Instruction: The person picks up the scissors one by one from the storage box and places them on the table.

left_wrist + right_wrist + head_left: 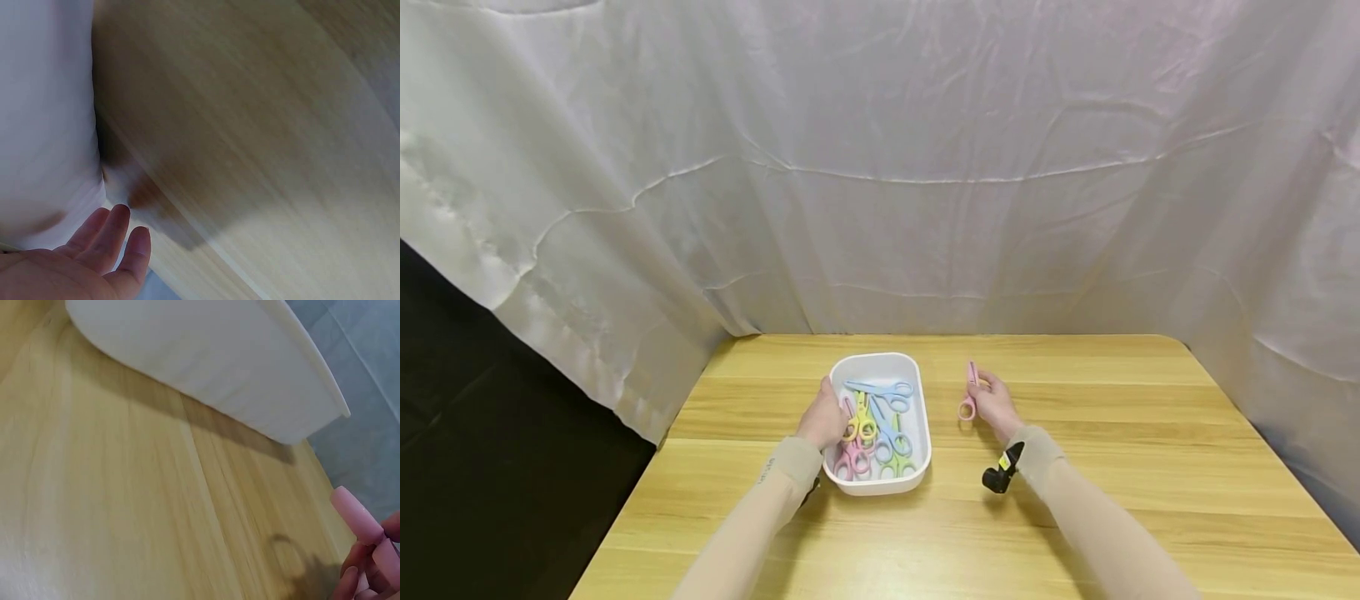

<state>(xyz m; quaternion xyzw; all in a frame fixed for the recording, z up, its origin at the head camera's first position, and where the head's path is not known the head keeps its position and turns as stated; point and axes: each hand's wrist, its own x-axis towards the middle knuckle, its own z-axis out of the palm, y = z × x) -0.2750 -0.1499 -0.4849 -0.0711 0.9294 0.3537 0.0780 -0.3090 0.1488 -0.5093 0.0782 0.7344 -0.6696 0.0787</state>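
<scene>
Right hand [994, 404] pinches pink scissors [972, 375] above table [1075, 383], just right of tub [880, 488]. Left hand [823, 419] at tub's left rim; I can't tell whether gripping. I'd want firm pinch, blades pointed away, tub steadied.

Scissors [891, 432] lie in a bin [880, 486]; another pair [972, 373] to its right; table [1090, 408] beneath; curtain [910, 233] behind.
</scene>
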